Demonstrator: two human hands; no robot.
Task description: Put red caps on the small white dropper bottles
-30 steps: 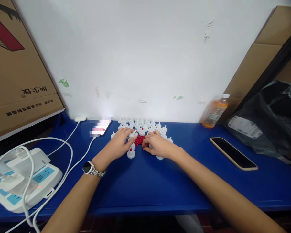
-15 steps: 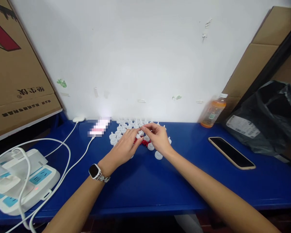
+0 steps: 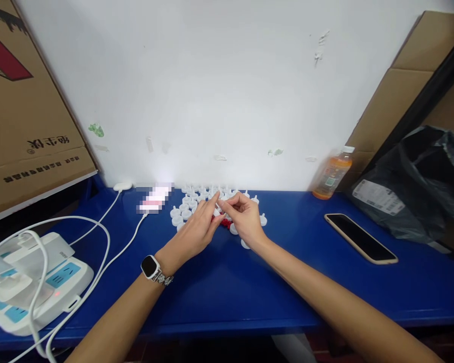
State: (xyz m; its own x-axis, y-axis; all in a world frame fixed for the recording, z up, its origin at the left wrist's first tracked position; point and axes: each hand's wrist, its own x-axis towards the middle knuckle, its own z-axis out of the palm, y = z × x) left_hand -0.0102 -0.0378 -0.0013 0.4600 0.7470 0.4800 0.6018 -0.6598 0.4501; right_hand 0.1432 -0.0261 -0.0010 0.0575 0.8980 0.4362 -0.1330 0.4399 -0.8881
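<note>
Meeting at the centre of the frame, a person's hands nearly touch. The left hand [image 3: 194,229] holds a white cap [image 3: 217,213] between thumb and fingers; the right hand [image 3: 245,217] pinches just beside it, on what I cannot tell. Red bits [image 3: 226,223] show below, other caps [image 3: 177,221] cluster around on the blue table [image 3: 227,297], and a phone [image 3: 361,238] lies at right.

Bottle of orange liquid [image 3: 331,177] near the white wall [image 3: 219,101], tan-edged phone [image 3: 361,238], white power strip [image 3: 65,275] at left.
</note>
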